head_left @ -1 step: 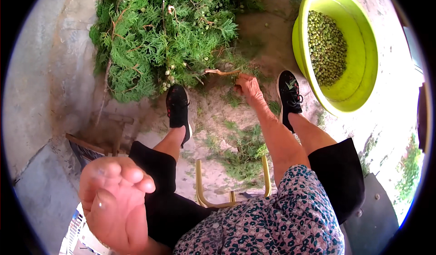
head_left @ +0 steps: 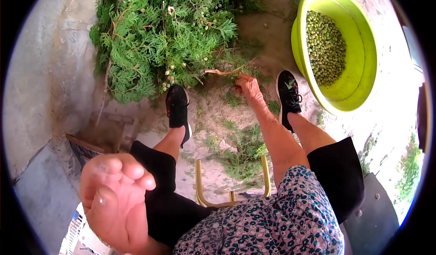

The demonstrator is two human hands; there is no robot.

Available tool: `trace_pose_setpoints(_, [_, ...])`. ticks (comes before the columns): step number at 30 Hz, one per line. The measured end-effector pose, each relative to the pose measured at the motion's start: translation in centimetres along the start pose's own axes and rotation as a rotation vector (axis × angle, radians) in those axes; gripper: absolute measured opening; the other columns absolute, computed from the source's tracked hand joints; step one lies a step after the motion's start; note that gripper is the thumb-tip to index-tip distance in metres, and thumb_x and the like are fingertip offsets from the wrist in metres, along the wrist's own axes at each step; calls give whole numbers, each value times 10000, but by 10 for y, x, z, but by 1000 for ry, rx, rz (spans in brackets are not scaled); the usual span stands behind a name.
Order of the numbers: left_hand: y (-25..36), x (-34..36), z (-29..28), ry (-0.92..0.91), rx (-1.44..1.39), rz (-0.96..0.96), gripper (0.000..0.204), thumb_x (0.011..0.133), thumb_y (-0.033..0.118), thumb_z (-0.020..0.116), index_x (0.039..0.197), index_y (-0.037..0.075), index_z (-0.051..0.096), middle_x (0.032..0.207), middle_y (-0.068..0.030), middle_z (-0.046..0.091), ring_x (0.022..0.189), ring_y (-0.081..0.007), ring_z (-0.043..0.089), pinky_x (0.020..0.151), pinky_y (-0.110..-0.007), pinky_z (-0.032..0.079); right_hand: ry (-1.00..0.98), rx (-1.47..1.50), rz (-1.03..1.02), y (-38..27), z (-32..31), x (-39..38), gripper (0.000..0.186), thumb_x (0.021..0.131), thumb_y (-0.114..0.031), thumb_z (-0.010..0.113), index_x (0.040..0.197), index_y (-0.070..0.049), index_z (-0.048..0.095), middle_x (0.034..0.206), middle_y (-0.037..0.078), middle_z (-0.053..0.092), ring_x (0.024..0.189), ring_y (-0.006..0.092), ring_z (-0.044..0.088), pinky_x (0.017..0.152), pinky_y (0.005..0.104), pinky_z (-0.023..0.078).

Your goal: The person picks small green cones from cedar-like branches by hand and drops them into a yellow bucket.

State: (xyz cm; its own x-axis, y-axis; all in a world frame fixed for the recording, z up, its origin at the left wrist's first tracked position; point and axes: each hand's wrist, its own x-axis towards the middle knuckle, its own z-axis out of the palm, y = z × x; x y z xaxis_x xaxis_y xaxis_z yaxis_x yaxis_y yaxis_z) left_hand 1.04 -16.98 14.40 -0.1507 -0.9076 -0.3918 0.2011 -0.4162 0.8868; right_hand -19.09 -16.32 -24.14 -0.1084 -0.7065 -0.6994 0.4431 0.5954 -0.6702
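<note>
Right hand reaches down, left hand raised, fingers curled.

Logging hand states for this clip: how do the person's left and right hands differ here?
The left hand is raised close to the camera, fingers curled, holding nothing visible; the right hand reaches far down to the ground between the black shoes. The left hand touches no plant; the right hand grips a brown stem of the green conifer branches. Both are bare.
</note>
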Motion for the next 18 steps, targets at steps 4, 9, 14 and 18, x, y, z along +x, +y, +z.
trace_pose_setpoints(4, [-5,6,4,-6,-60,6,227,859,189,543,986,1,536,985,-133,565,841,-231,559,719,-336,471,74,132,-105,-10,-5,-27,147,793,-97,508,818,23,590,606,61,567,464,119,512,444,231,393])
trace_pose_setpoints(9, [-1,-4,5,-22,-145,68,174,862,123,513,963,-17,531,1029,-146,561,877,-245,574,737,-341,469,-93,197,-166,-62,16,-72,166,804,-137,548,853,12,599,648,32,568,497,89,507,464,214,396])
trace_pose_setpoints(14, [1,4,4,30,-154,5,226,866,101,528,1039,-39,565,935,-148,627,813,-191,607,760,-301,480,-76,-92,-248,-110,33,-123,138,790,-146,571,821,-13,587,662,5,544,518,78,483,484,200,377])
trace_pose_setpoints(18, [3,8,-1,-46,-76,69,243,864,95,530,1076,-24,550,968,-124,620,844,-169,595,782,-281,462,-115,-394,-465,-139,56,-161,225,770,-128,575,915,42,597,657,26,566,510,77,486,479,229,399])
